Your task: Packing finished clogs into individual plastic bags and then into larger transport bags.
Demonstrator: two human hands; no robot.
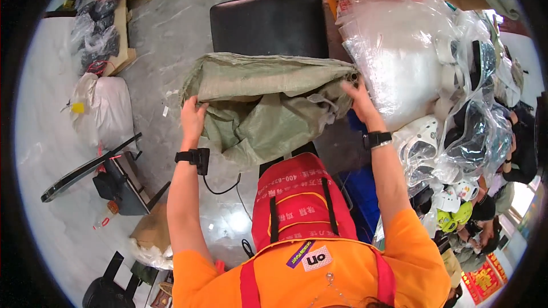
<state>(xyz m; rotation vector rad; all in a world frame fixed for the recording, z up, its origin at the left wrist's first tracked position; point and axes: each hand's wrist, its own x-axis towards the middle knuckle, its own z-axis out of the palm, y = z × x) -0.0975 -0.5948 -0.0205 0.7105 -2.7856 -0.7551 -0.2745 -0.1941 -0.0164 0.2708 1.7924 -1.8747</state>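
Observation:
An olive-green woven sack (251,78) is spread between my hands, its mouth gaping toward me and its far edge folded over. My left hand (194,115) pinches the sack's left rim, fingers closed on the fabric. At the right end, my right hand (359,101) has its fingers curled around the bunched rim; the fabric hides some of the fingertips. Behind the sack, its lower part covered by it, is a black padded chair part (268,23). What may lie inside the sack cannot be made out.
Clear plastic bags (399,51) and bagged white clogs (419,140) are piled on the right, with a blue crate (361,185) below them. Another person (485,234) sits at far right. Left are a white sack (111,105) and a black-topped stool (91,165). A cable (222,193) hangs by my left wrist.

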